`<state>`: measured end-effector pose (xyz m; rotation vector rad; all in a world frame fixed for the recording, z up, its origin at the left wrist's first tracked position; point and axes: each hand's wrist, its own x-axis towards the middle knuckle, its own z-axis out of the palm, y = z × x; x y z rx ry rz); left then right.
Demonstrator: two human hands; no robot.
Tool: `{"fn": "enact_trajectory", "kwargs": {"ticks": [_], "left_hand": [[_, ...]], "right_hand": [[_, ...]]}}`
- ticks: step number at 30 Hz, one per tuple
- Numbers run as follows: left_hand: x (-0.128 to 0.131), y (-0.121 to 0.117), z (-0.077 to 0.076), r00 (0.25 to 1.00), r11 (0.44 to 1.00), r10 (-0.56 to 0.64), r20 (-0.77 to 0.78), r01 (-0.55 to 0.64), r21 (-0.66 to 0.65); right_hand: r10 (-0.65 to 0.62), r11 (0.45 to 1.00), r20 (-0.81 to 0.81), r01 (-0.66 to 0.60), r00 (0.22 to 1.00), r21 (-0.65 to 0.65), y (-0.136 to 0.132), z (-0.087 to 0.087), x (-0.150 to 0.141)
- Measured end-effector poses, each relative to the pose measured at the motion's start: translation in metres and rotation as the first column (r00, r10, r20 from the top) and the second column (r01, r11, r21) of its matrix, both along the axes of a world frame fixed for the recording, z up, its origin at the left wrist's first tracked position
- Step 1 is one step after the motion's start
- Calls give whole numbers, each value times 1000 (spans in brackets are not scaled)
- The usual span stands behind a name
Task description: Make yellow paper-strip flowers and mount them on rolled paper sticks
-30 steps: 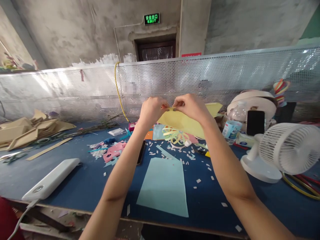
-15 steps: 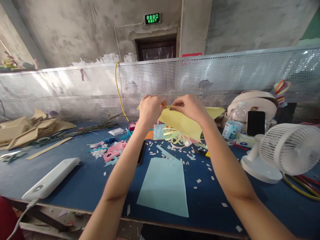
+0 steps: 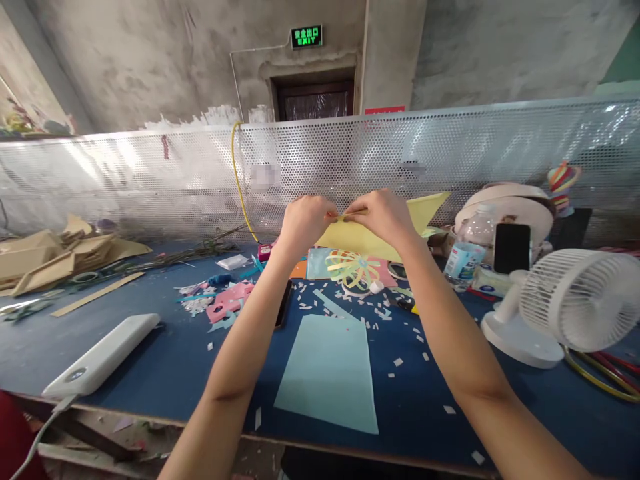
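Both my hands are stretched out over the far part of the table, pinching a sheet of yellow paper at its upper edge. My left hand has its fingers closed on that edge, and my right hand grips it just beside, fingertips almost meeting. The sheet's right corner sticks up behind my right wrist. Below the sheet stands a ball-like shape of curved pale paper strips. Nearer to me a light blue paper sheet lies flat on the blue tabletop.
Small white scraps surround the blue sheet. Pink cut paper and a white power bank lie left; brown paper pieces are farther back. On the right stand a bottle, a phone and a white fan. A perforated metal panel runs behind.
The yellow sheet has tilted: its right corner has risen and its lower edge has lifted, showing more of the strip ball. My hands have shifted slightly and still pinch the edge.
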<state>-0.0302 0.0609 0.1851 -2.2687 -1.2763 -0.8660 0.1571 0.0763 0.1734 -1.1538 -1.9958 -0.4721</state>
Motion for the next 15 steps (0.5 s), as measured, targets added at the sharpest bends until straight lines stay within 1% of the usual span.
{"fn": "enact_trajectory", "kwargs": {"ticks": [5,8,10,15], "left_hand": [[-3,7,-2,999,994,0,-34,4,105],[-5,11,-3,999,989,-10,-38,15,145],[-4,12,-4,999,992,-30,-18,33,126],[-2,11,-6,995,997,-73,72,74,-4]], "right_hand": [[109,994,-10,-109,994,-33,-1,0,-2],[118,993,-1,-118,993,-26,-2,0,-1],[100,995,-7,-101,995,-22,-2,0,-1],[47,998,-36,-45,998,35,1,0,1]]}}
